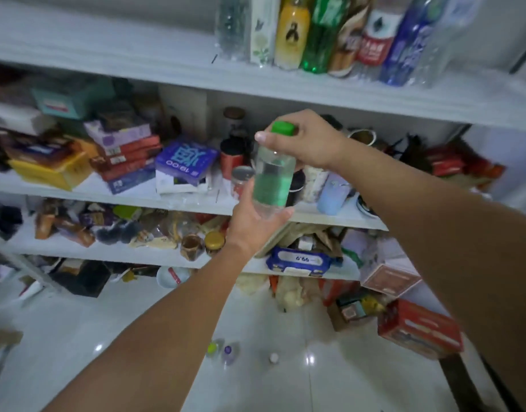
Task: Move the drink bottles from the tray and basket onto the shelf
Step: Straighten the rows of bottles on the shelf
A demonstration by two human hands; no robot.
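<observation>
Left forearm, right forearm bare to frame edge; right grip thumbnail short, pale.

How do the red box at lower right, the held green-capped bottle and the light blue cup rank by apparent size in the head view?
1. The red box and the green-capped bottle: about alike; the bottle is nearer the camera, so left unranked.
2. The light blue cup: clearly smallest.
</observation>
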